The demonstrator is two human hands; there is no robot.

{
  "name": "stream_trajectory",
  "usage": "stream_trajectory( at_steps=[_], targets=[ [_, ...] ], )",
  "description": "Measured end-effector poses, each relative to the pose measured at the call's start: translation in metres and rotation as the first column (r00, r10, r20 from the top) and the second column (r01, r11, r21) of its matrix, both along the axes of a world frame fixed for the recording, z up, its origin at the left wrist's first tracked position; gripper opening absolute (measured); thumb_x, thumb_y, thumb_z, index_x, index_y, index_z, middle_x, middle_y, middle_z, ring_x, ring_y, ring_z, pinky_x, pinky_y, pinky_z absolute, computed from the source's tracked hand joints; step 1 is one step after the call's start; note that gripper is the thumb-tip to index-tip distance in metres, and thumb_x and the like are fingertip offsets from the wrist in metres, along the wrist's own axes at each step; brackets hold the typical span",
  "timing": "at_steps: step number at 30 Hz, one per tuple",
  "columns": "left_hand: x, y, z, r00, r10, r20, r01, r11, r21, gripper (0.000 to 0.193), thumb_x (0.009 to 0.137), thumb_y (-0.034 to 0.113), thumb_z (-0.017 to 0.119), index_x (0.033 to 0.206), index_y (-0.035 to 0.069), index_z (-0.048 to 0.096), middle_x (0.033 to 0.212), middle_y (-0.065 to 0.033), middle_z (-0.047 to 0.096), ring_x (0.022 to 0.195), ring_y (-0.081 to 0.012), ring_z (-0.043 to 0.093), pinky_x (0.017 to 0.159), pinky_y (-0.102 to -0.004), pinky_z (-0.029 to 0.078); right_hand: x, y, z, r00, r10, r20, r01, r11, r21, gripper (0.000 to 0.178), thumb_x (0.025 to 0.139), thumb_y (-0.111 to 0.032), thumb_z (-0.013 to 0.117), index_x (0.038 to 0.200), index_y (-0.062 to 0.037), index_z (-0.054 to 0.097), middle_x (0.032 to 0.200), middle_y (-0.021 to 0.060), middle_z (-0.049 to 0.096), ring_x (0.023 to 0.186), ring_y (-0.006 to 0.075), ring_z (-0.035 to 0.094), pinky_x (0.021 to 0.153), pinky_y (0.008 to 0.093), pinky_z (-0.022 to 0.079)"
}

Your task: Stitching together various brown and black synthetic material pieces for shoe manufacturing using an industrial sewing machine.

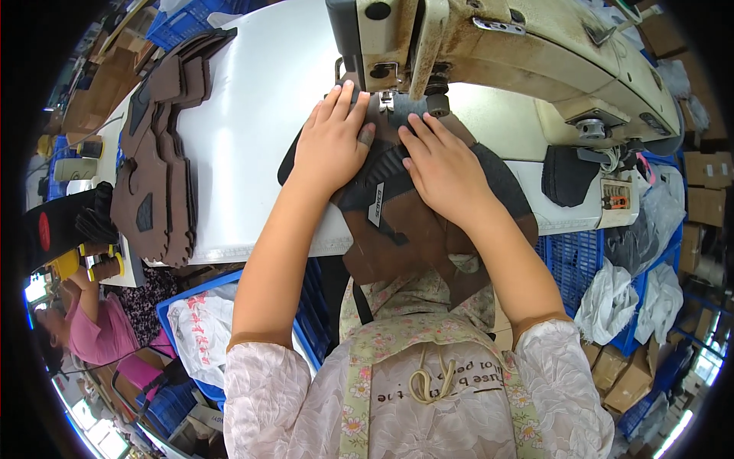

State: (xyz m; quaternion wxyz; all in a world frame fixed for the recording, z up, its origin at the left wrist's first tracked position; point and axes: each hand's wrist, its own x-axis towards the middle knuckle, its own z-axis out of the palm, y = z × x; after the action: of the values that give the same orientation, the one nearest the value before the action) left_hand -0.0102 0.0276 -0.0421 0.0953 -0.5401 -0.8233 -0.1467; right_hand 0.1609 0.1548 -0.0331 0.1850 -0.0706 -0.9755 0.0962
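Observation:
Brown-and-black cut piece (417,214) lies under the sewing machine (527,53), its lower part hanging over the table edge toward my lap. A pale label strip and dark ribbed patches show on it. My left hand (330,145) rests flat on the piece, left of the presser foot (386,101), fingers stretched forward and holding nothing. To the right of the foot, my right hand (445,164) presses down on the piece with fingers extended. The metal foot stands between the two sets of fingertips; whether it touches the material I cannot tell.
A stack of brown cut pieces (168,153) lies on the white table (237,153) at left. Black pieces (569,176) lie at right. Blue crates (573,264) with plastic bags stand below the table. Another person in a pink top (103,325) sits at far left.

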Motion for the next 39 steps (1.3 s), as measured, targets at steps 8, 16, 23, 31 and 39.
stream_trajectory(
  at_steps=[8, 16, 23, 31, 39],
  targets=[
    [-0.014, 0.008, -0.004, 1.0, 0.004, -0.001, -0.004, 0.999, -0.038, 0.044, 0.095, 0.033, 0.056, 0.132, 0.009, 0.056, 0.147, -0.0172, 0.047, 0.138, -0.032, 0.042, 0.114, -0.0425, 0.034, -0.009, 0.007, -0.002, 1.0, 0.004, 0.026, -0.004, 1.0, -0.001, 0.041, 0.092, -0.019, 0.06, 0.127, 0.0018, 0.057, 0.135, 0.0214, 0.056, 0.127, 0.0361, 0.052, 0.106, 0.0419, 0.043],
    [-0.029, 0.016, -0.003, 0.999, -0.013, 0.048, 0.017, 0.994, -0.105, 0.044, 0.098, 0.035, 0.052, 0.131, 0.008, 0.056, 0.148, -0.0166, 0.047, 0.14, -0.0322, 0.039, 0.115, -0.0435, 0.032, -0.021, 0.016, -0.007, 0.994, 0.042, -0.101, -0.037, 0.998, 0.047, 0.04, 0.087, -0.02, 0.064, 0.119, 0.0033, 0.06, 0.108, 0.0168, 0.064, 0.117, 0.0358, 0.056, 0.096, 0.0414, 0.049],
    [-0.037, 0.022, 0.0, 0.998, -0.013, 0.067, 0.023, 0.988, -0.15, 0.045, 0.098, 0.036, 0.051, 0.133, 0.008, 0.055, 0.147, -0.0159, 0.048, 0.141, -0.0317, 0.039, 0.116, -0.0441, 0.031, -0.026, 0.017, -0.003, 0.995, 0.028, -0.093, -0.028, 1.0, 0.0, 0.038, 0.085, -0.018, 0.065, 0.116, 0.0031, 0.061, 0.105, 0.0152, 0.064, 0.111, 0.032, 0.058, 0.09, 0.0413, 0.05],
    [-0.036, 0.026, 0.006, 0.998, 0.004, 0.064, 0.008, 0.982, -0.189, 0.047, 0.098, 0.035, 0.052, 0.135, 0.007, 0.054, 0.146, -0.0163, 0.049, 0.141, -0.0317, 0.039, 0.115, -0.0438, 0.032, -0.028, 0.019, -0.002, 0.997, 0.003, -0.083, -0.001, 1.0, 0.022, 0.037, 0.087, -0.019, 0.064, 0.117, 0.0015, 0.061, 0.106, 0.0139, 0.064, 0.111, 0.0305, 0.058, 0.089, 0.0417, 0.05],
    [-0.031, 0.013, 0.005, 0.991, 0.03, 0.133, -0.023, 0.999, -0.049, 0.043, 0.093, 0.028, 0.06, 0.131, 0.007, 0.059, 0.141, -0.018, 0.053, 0.136, -0.0333, 0.044, 0.112, -0.0415, 0.036, -0.029, 0.02, -0.002, 1.0, 0.003, -0.007, -0.003, 1.0, -0.024, 0.038, 0.09, -0.02, 0.062, 0.123, -0.0017, 0.06, 0.12, 0.0159, 0.062, 0.103, 0.033, 0.061, 0.088, 0.0419, 0.05]
  ],
)
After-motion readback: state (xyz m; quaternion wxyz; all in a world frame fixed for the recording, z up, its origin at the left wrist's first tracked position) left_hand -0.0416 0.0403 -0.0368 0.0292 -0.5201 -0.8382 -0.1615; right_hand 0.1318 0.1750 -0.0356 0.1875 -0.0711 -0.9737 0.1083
